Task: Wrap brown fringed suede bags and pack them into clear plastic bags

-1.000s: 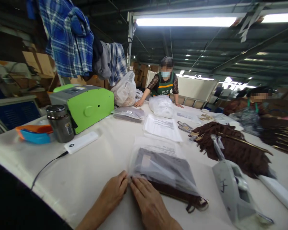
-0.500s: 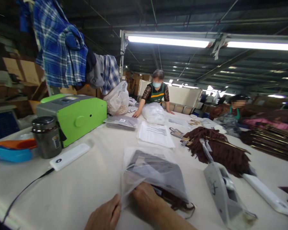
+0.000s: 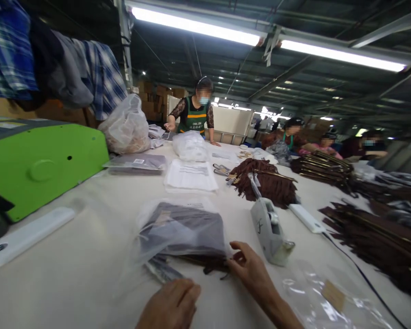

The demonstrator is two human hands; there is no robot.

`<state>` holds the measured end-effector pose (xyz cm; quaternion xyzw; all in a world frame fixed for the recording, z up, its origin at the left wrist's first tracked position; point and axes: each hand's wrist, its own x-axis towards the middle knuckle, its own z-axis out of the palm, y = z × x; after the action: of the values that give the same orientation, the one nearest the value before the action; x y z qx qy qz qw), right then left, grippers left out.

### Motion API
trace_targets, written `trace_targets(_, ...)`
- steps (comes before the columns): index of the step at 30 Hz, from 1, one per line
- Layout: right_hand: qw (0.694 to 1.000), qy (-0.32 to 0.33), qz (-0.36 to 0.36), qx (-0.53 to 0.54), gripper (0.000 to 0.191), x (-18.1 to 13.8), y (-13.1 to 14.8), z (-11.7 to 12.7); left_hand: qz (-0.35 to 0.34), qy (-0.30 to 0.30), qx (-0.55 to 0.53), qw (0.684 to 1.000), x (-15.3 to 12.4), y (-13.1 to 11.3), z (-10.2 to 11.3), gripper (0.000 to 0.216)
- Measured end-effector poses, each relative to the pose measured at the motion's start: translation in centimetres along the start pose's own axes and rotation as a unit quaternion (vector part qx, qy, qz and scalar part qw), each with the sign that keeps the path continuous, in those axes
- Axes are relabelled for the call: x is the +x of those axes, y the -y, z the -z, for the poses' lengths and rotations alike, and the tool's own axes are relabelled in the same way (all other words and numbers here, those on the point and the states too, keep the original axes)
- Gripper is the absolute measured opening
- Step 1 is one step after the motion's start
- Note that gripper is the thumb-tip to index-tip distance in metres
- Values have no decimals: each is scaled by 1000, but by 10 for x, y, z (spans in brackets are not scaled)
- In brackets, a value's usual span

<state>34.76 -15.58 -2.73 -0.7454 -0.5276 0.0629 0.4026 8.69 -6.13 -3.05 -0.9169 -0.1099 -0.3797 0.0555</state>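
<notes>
A frosted plastic bag (image 3: pixel 188 228) lies on the table in front of me, with a folded grey piece inside. Dark brown fringed material (image 3: pixel 210 261) shows at its near opening. Out of the same opening, to the left, sticks a narrow strip in clear wrap (image 3: pixel 164 269). My left hand (image 3: pixel 173 304) is closed beside the near end of that strip; what its fingers hold is hidden. At the bag's right near corner, my right hand (image 3: pixel 251 269) has curved, parted fingers, with the fingertips close to the brown material.
A tape dispenser (image 3: pixel 269 233) stands right of the bag. Clear plastic (image 3: pixel 329 297) lies nearer. Brown fringed pieces (image 3: pixel 263 180) are piled beyond. A green machine (image 3: pixel 51 164) and a white cabled device (image 3: pixel 30 235) are at left. A co-worker (image 3: pixel 195 114) stands across the table.
My right hand has come out of the bag to its right corner. My left hand has left the bag's left edge for its near side. The view has swung right.
</notes>
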Motion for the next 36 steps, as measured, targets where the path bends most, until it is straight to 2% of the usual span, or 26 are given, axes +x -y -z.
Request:
trace_targets(2, 995, 32, -67, 62, 23, 7, -2, -3, -22, 31, -13, 999, 28, -13, -36, 31)
trace_targets(4, 990, 40, -85, 108, 12, 16, 3, -9, -18, 61, -24, 998, 47, -17, -67, 33)
trace_targets(5, 988, 38, -90, 123, 8, 20, 6, -12, -9, 75, -26, 997, 53, -17, -78, 35)
trace_targets(7, 983, 23, -108, 150, 16, 26, 10, -15, 15, 96, -39, 994, 62, -15, -91, 39)
trace_targets(9, 972, 15, -138, 191, 20, 30, 10, -18, 28, 111, -69, 991, 68, -14, -95, 39)
trace_targets(12, 949, 31, -180, 256, 22, 31, 5, -19, 49, 126, -103, 985, 73, -14, -94, 24)
trace_targets(15, 937, 41, -190, 290, 20, 30, 0, -16, 79, 133, -83, 984, 77, -16, -95, 19)
trace_targets(19, 919, 23, -184, 347, 24, 28, -3, -12, 104, 139, -24, 985, 83, -18, -98, 18)
trace_targets(22, 898, 32, -196, 392, 28, 29, -3, -11, 90, 146, -2, 985, 88, -18, -98, 17)
trace_targets(25, 891, 44, -189, 410, 28, 31, -4, -9, 64, 147, 8, 987, 90, -18, -99, 13)
trace_targets(27, 898, 46, -173, 403, 26, 32, -6, -6, 62, 142, 12, 988, 88, -17, -101, 15)
trace_targets(29, 920, 45, -142, 361, 21, 32, -7, -1, 78, 133, 22, 988, 85, -17, -105, 20)
trace_targets(33, 964, 55, -53, 253, 17, 28, -4, 7, 149, 117, 43, 981, 86, -14, -110, 25)
trace_targets(36, 976, 58, -11, 209, 17, 28, 0, 12, 221, 112, 42, 968, 93, -10, -107, 30)
